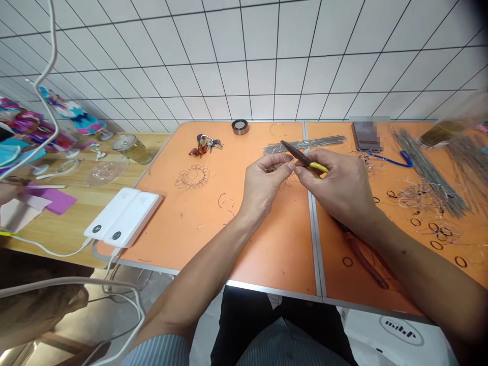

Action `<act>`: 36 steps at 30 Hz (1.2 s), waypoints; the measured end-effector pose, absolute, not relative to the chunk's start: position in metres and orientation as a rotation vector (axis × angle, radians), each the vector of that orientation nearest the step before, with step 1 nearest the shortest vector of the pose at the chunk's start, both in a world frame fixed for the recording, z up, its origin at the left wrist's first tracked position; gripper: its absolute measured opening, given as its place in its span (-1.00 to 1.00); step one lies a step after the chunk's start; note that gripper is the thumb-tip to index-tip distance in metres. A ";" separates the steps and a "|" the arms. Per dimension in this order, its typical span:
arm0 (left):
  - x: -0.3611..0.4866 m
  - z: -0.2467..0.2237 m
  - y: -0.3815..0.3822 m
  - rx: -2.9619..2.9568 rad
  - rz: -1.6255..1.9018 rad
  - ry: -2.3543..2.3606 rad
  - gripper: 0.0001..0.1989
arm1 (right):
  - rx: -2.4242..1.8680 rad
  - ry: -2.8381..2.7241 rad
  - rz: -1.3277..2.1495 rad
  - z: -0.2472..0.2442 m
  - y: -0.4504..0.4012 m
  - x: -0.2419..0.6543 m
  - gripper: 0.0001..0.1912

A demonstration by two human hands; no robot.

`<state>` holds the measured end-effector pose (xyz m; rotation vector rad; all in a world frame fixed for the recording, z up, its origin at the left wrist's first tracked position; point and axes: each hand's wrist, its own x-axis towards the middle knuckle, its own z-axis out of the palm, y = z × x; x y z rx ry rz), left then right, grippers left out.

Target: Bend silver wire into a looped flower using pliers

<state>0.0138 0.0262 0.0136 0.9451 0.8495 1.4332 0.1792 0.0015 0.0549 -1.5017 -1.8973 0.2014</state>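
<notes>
On the left, a wire ring [191, 186] with petal-like loops lies on the orange table [274, 254]; it looks complete. In the middle, the left hand [262, 184] pinches a wire piece [286, 186], whose loops seem only partly made. The right hand [337, 180] is closed around the pliers [299, 154]; whether these grip wire, I cannot tell. Farther right, many straight wires [430, 174] lie unbent.

The worktop [274, 259] looks smooth, with a metal edge [267, 291]. Over it, the pliers [304, 158] have dull metal tips [288, 147]. Behind it, the wall tiles [261, 40] look smooth.
</notes>
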 end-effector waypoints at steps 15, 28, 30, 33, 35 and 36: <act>0.008 0.014 0.032 0.875 1.422 0.841 -0.72 | -1.426 -1.808 0.252 0.071 -0.007 0.182 -0.81; -0.002 0.024 0.031 0.780 1.090 0.741 -0.60 | -1.278 -1.626 0.543 0.087 0.016 0.213 -0.84; -0.003 0.024 0.031 0.796 1.047 0.730 -0.61 | -1.285 -1.666 0.622 0.084 0.019 0.214 -0.87; -0.004 0.022 0.031 0.830 1.017 0.730 -0.63 | -1.308 -1.723 0.671 0.083 0.022 0.214 -0.88; -0.004 0.021 0.032 0.874 1.026 0.737 -0.64 | -1.323 -1.744 0.660 0.084 0.022 0.213 -0.86; -0.003 0.020 0.032 0.902 1.039 0.747 -0.65 | -1.327 -1.752 0.646 0.084 0.022 0.213 -0.85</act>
